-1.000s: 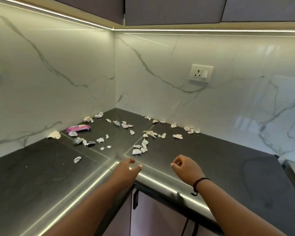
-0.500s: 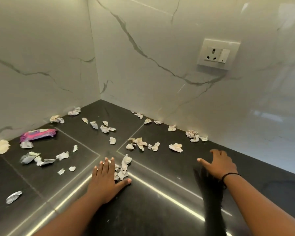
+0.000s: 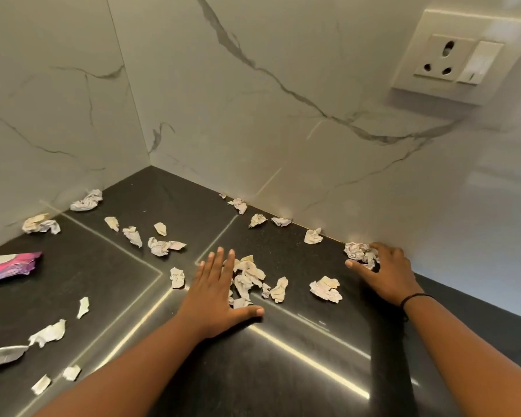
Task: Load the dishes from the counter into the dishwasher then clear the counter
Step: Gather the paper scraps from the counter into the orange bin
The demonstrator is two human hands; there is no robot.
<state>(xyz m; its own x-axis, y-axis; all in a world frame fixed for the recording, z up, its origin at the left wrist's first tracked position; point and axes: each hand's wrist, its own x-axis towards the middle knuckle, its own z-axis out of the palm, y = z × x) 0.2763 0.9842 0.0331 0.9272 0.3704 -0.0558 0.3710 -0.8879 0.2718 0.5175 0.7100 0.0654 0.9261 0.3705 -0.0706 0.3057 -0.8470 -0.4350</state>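
Two hands | left fingers [image 3: 220, 260] flat beside paper scraps [image 3: 248, 278] | right fingers [image 3: 376, 251] curl over paper wad [image 3: 357, 251]

A home kitchen, by the look of it — a dark polished stone counter [image 3: 169, 191] running into a corner, white marble-veined backsplash [image 3: 253, 121] rising on both sides, and a wall socket with switch [image 3: 454, 63] set into the tile — light strips gleaming off the countertop.

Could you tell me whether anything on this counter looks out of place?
Yes: crumpled paper scraps litter the dark counter into the corner, and a pink wrapper lies at left.
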